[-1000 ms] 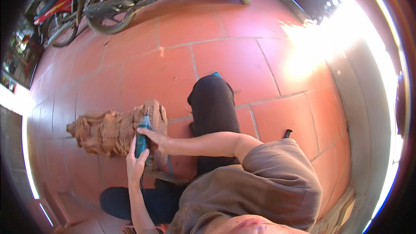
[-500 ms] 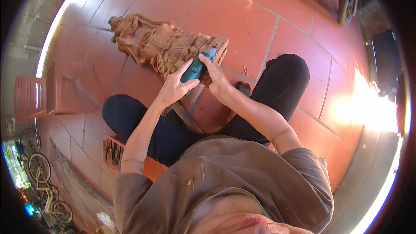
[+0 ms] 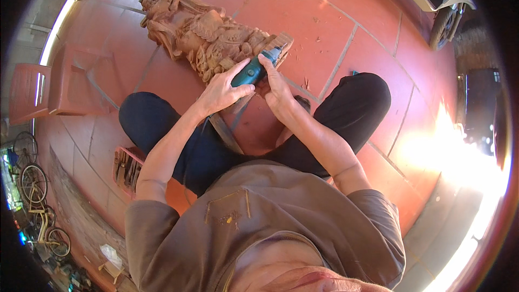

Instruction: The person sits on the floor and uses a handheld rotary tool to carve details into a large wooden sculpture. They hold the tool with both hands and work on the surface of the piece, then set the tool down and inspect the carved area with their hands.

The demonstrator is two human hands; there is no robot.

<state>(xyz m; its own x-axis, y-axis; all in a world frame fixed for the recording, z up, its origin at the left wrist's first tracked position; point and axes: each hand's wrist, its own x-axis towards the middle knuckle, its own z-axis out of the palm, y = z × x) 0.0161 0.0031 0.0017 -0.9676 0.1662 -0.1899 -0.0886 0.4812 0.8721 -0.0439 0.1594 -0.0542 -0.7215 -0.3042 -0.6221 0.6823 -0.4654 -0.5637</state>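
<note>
Brown short-sleeved shirt, dark trousers

You sit on red floor tiles [image 3: 346, 27], legs crossed. Your left hand [image 3: 221, 91] wraps the rear of a teal power tool [image 3: 253, 70]; your right hand [image 3: 277, 84] grips its front end. Tool tip touches the base of a wooden carving [image 3: 205, 35] lying on its side. Red tray [image 3: 127, 166] of small tools sits by your left knee. Red plastic chair [image 3: 57, 84] further left. Bicycles [image 3: 32, 194] at the left edge. A vehicle wheel [image 3: 444, 24] top right.
</note>
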